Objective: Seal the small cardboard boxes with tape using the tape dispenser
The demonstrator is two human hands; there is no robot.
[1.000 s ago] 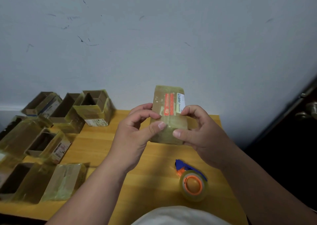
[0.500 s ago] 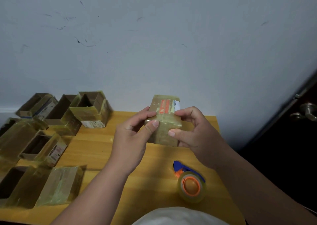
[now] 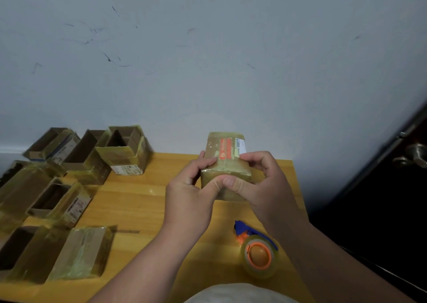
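- Gripping a small rectangular cardboard box (image 3: 225,164) wrapped in glossy yellowish tape, the left hand (image 3: 188,195) and right hand (image 3: 265,182) hold it above the smooth wooden table (image 3: 143,201); both thumbs press its near face, fingers curled behind.
- One blue-and-orange tape dispenser (image 3: 257,249) with a clear roll lies near the front edge.
- Six taped open boxes (image 3: 126,151) and one closed box sit left.
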